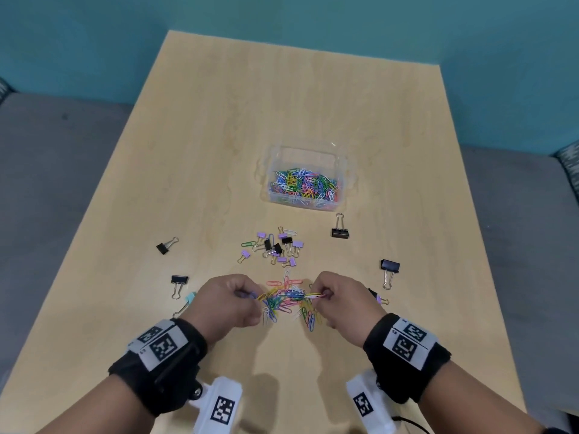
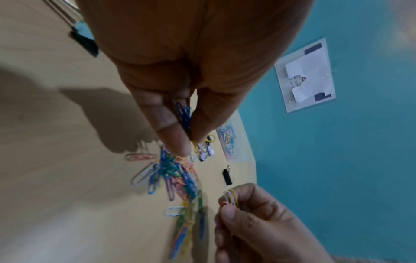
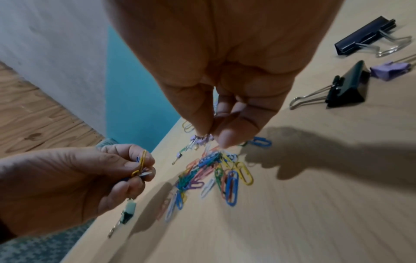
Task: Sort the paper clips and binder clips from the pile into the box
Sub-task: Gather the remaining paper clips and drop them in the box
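A pile of coloured paper clips [image 1: 286, 300] lies on the wooden table [image 1: 219, 151] between my hands. My left hand [image 1: 250, 296] pinches a few blue and yellow paper clips [image 2: 184, 119] between thumb and fingers just above the pile's left side. My right hand [image 1: 322, 294] pinches several yellow and white clips [image 2: 230, 197] at the pile's right side. Beyond the pile lies a cluster of small purple and black binder clips [image 1: 277, 245]. The clear plastic box [image 1: 343, 170], holding many paper clips, stands farther back.
Larger black binder clips lie scattered: one [image 1: 340, 230] by the box, one [image 1: 390, 267] at the right, two at the left [image 1: 179, 281] [image 1: 164, 245]. A teal binder clip [image 1: 189, 297] sits beside my left hand. A small purple one [image 1: 380, 299] lies by my right wrist.
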